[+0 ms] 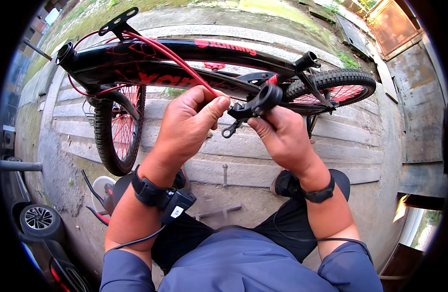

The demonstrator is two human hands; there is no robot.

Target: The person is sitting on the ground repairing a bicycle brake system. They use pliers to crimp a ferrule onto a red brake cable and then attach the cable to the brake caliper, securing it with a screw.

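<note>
A black and red bicycle frame (117, 64) stretches across the upper view, with its front wheel (105, 136) at the left and rear wheel (355, 87) at the right. My left hand (190, 119) is closed on a red cable (185, 65) that runs from the front of the frame. My right hand (287, 138) grips a black brake lever assembly (258, 102) with a ring clamp, held just beside my left fingers. The cable's end is hidden at my left fingertips; whether it touches the lever I cannot tell.
A wrench (225, 174) lies on the concrete between my feet. A white bucket (100, 192) with dark items stands at lower left, a parked car's wheel (38, 217) beyond it. A horizontal pipe (19, 166) juts from the left. Metal doors (423, 121) line the right.
</note>
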